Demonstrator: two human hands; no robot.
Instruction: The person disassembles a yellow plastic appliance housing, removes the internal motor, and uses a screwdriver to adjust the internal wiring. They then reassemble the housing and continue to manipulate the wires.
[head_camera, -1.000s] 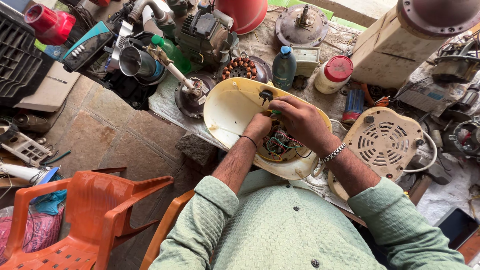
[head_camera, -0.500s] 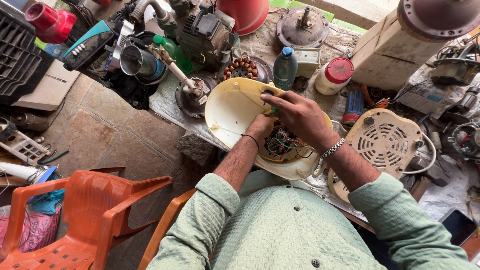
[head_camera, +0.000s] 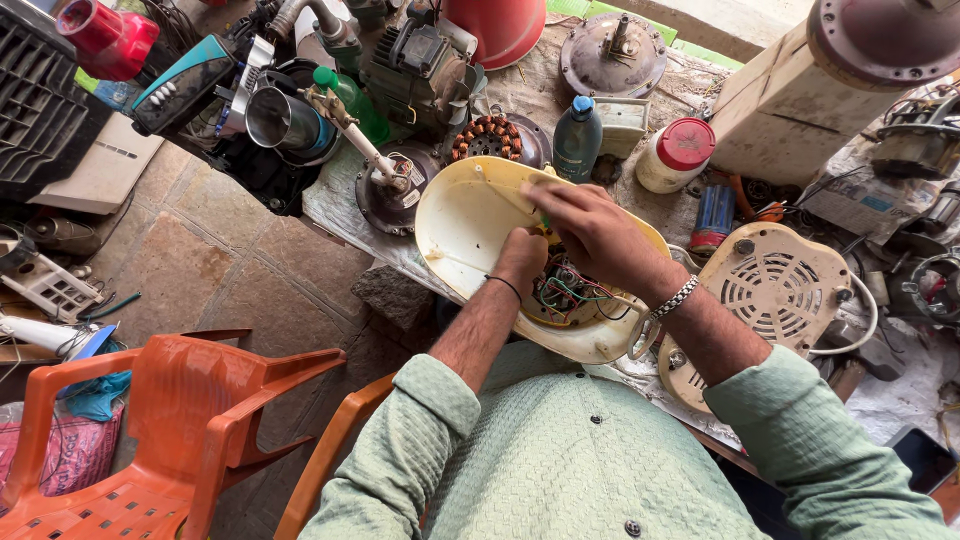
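Cluttered repair bench (head_camera: 560, 95), cloth-covered and crowded with motor parts, and right at its near edge sits the cream plastic housing (head_camera: 470, 225), open side up, coloured wires (head_camera: 565, 290) tangled inside. Left hand (head_camera: 522, 260) is curled into a fist over the wiring, black band at the wrist. Right hand (head_camera: 595, 235) arches across from the other side, fingers pinched shut on a slim green-handled tool (head_camera: 545, 222) just above the wires. Just right of the housing lies a round vented cover (head_camera: 780, 290). Behind it: a copper-wound stator (head_camera: 487, 138), a dark bottle with a blue cap (head_camera: 578, 135), a white jar with a red lid (head_camera: 675, 155). Off to the left, an orange plastic chair (head_camera: 180, 430) on the stone floor (head_camera: 210, 260).
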